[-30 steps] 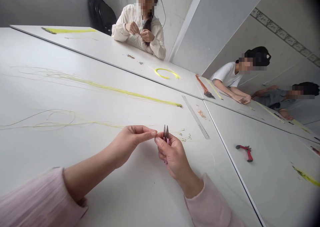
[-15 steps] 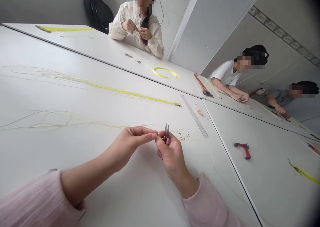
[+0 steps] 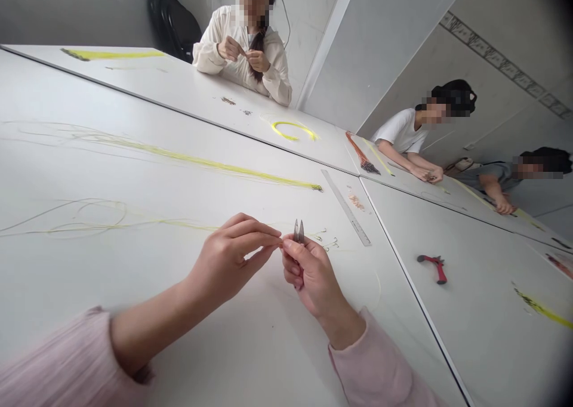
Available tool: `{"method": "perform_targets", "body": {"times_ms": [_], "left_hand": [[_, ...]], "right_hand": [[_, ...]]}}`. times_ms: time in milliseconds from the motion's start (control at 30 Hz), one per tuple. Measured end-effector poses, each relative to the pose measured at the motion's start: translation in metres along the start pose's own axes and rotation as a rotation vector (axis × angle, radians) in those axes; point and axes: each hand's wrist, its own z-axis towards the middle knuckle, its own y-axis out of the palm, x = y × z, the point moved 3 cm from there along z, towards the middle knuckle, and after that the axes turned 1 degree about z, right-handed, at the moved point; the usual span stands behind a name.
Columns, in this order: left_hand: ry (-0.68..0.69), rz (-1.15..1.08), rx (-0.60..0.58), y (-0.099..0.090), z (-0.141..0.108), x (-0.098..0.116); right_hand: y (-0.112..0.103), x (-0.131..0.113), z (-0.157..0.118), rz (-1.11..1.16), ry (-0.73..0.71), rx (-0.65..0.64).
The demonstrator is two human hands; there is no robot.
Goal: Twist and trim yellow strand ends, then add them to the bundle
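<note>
My right hand (image 3: 311,273) grips small snips (image 3: 299,230) in its palm, their two pointed blades sticking up and slightly apart. Its thumb and forefinger meet the fingertips of my left hand (image 3: 228,255), which are pinched together. Whatever lies between those fingertips is too small to name. Just beyond my hands, several fish hooks (image 3: 331,242) lie on the table, and thin yellowish lines (image 3: 179,221) run off to the left behind my left hand. Farther back lies a bundle of yellow line (image 3: 224,164) with a cluster of hooks (image 3: 317,187) at its right end.
A clear ruler (image 3: 347,209) lies beside a small heap of pale orange bits (image 3: 357,201). Red-handled pliers (image 3: 434,261) rest across the table seam, right. An orange bundle (image 3: 362,151) and a yellow coil (image 3: 286,133) lie farther off. Several people sit at the far tables.
My left hand has rolled over, so its back and straighter fingers now show. My right hand has turned a little, its curled fingers now visible below the snips. The view has shifted slightly.
</note>
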Motion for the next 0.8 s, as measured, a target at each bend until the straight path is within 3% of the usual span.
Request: {"method": "perform_targets", "body": {"times_ms": [100,167,367,500,633,800], "left_hand": [[0.084,-0.004,-0.002,0.001,0.0,0.0],[0.052,-0.006,-0.01,0.001,0.0,0.0],[-0.393,-0.235,-0.183,0.006,-0.002,-0.005],[-0.594,-0.443,-0.281,0.01,-0.004,-0.013],[-0.681,-0.563,-0.222,0.009,-0.003,-0.02],[-0.661,-0.651,-0.172,0.007,0.0,-0.015]], "right_hand": [[-0.001,0.001,0.0,-0.054,-0.02,-0.003],[-0.001,-0.001,-0.001,-0.134,-0.06,-0.01],[0.005,-0.01,-0.009,-0.545,-0.359,0.019],[0.004,-0.01,-0.007,-0.622,-0.409,0.041],[-0.002,-0.009,-0.004,-0.523,-0.312,0.081],[0.008,0.003,-0.006,-0.198,-0.063,-0.113]]}}
